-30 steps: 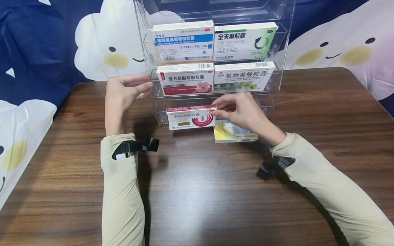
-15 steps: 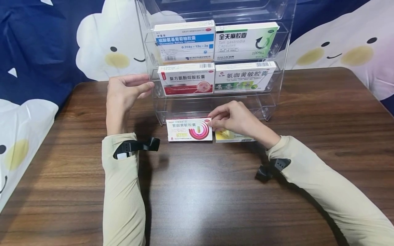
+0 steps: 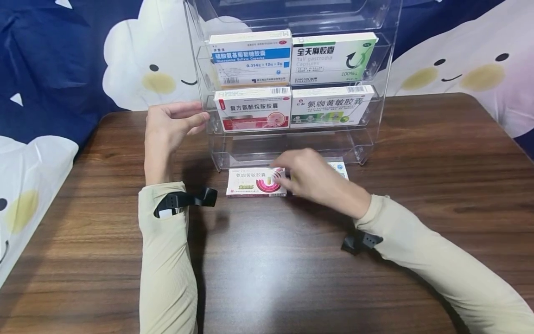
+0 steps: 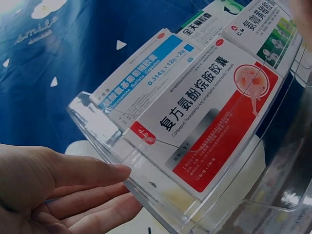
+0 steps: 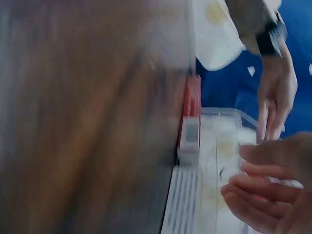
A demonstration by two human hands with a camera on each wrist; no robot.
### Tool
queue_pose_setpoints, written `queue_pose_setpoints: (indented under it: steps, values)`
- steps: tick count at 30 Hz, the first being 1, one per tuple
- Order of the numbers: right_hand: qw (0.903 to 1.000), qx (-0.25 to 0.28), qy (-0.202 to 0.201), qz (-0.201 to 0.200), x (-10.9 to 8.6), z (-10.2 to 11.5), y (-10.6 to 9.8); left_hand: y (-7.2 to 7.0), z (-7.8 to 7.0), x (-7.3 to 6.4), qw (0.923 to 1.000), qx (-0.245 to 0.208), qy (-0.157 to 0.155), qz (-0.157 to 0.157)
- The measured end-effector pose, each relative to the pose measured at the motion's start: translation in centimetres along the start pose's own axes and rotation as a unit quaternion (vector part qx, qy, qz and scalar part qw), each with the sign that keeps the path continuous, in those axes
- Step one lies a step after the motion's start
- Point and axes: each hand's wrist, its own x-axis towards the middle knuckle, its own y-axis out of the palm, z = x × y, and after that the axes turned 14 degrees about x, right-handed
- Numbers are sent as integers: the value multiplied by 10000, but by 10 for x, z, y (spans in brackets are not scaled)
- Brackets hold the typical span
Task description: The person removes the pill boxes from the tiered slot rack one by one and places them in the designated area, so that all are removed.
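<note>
My left hand [image 3: 162, 132] touches the left side of a clear acrylic display rack [image 3: 292, 144], its thumb and straight fingers against the side panel. In the left wrist view the fingertips [image 4: 122, 171] lie right at the panel's edge. A white medicine box with pink rings [image 3: 248, 183] lies face up on the table before the rack. My right hand [image 3: 319, 183] is over its right end, and in the right wrist view its fingers spread with nothing between them. A second medicine box [image 3: 341, 170], blue and white where it shows, is mostly hidden under that hand.
Boxes stand in pairs on two tiers: a blue-striped box [image 3: 250, 62] and a green-edged box [image 3: 331, 60] above, a red-banded box [image 3: 252, 111] and a green-and-white box [image 3: 329, 109] below. Behind the brown table [image 3: 267, 269] hangs a blue cloth [image 3: 46, 51] with clouds.
The pink-ringed box has come down from the rack's lowest tier and tipped flat onto the table. My right hand has moved down and let go of it. The left hand has stayed put.
</note>
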Motion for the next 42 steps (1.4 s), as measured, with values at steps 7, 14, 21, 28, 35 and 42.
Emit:
queue_pose_setpoints:
  steps: [7, 14, 21, 28, 35, 42]
  values:
    - [9829, -1110, -109, 1464, 3, 21, 22, -1, 1, 0, 9999, -142, -49, 2]
    - [9793, -1453, 214, 1394, 0, 21, 22, 0, 0, 0, 9999, 37, -111, 113]
    - [9798, -1437, 98, 1389, -2, 17, 20, -2, 2, 0, 9998, 163, -29, 53]
    - [9811, -1408, 111, 1319, -3, 16, 18, -1, 1, 2, 9999, 80, -45, 106]
    - [9849, -1135, 113, 1306, -2, 14, 14, -1, 2, 1, 9999, -146, -19, 22]
    - [9975, -541, -378, 257, 4, 12, -28, -1, 0, 1, 9995, -290, -22, 76]
